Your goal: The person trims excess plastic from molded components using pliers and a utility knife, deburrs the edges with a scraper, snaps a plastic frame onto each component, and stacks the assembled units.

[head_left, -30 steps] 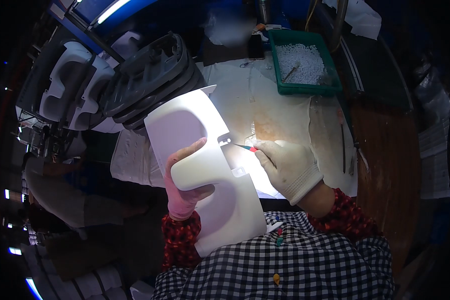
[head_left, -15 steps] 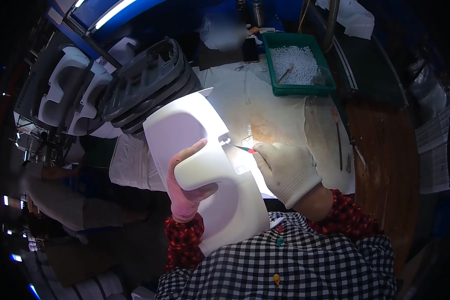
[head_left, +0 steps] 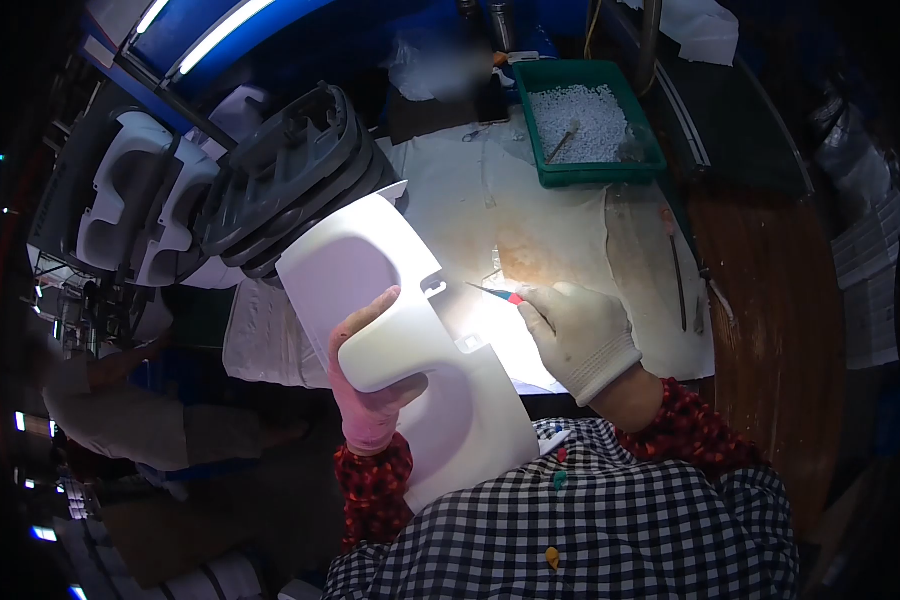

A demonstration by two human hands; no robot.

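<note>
My left hand (head_left: 363, 392) is wrapped round the curved tongue of a large white molded plastic part (head_left: 480, 410), thumb on one side and fingers on the other. The part stands tilted across my lap, its lower end against my checked apron (head_left: 570, 510). Small notches and a clip show along its right edge. My right hand (head_left: 582, 338), in a white knit glove, pinches a small knife (head_left: 500, 295) with a red and dark handle. Its thin pointed blade faces left, a short gap away from the notched edge.
Grey molded plastic parts (head_left: 290, 170) are stacked at the upper left, beside more white parts (head_left: 135, 170). A green tray (head_left: 595, 182) of white pellets stands at the back of the cloth-covered table (head_left: 560, 220). A screwdriver-like rod (head_left: 678, 270) lies right. Another person (head_left: 120, 410) is at left.
The knife tip has come away from the notch, leaving a gap. The white part has shifted slightly left, with my left hand still round it.
</note>
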